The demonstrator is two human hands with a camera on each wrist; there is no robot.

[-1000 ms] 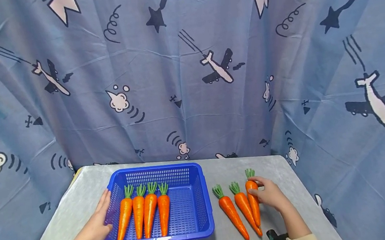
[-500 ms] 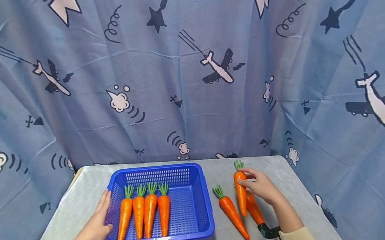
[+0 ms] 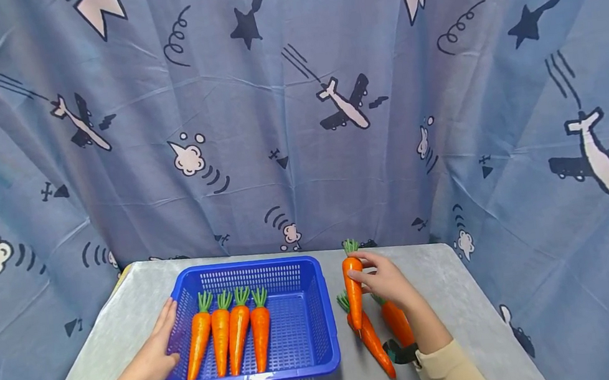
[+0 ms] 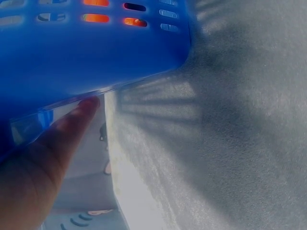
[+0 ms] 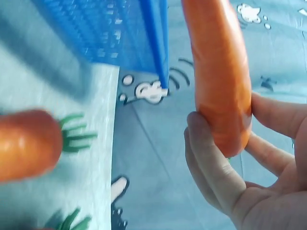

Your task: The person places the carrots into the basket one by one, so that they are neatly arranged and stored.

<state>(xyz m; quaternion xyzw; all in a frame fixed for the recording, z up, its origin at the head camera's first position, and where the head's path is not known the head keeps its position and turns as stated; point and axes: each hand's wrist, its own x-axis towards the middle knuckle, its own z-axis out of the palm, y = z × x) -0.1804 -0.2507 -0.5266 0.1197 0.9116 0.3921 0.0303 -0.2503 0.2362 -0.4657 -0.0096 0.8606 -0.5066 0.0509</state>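
My right hand (image 3: 383,278) pinches an orange carrot (image 3: 353,285) near its leafy green top, between thumb and fingers. It hangs with its tip down, in front of another carrot (image 3: 376,348) on the table. Close up in the right wrist view, fingers wrap the thick end of the held carrot (image 5: 223,81). My left hand (image 3: 151,358) rests against the left side of a blue plastic basket (image 3: 297,374), fingers extended along the rim. One of its fingers (image 4: 62,139) touches the basket rim in the left wrist view. Several carrots (image 3: 239,338) lie side by side inside the basket.
One more carrot (image 3: 395,321) lies on the grey-white table (image 3: 452,298), partly hidden by my right forearm and a dark wrist strap (image 3: 401,352). Behind the table hangs a blue curtain (image 3: 258,176) with printed airplanes.
My right hand has lifted a carrot off the table and carried it left toward the basket. The left hand and the carrots in the basket look unmoved.
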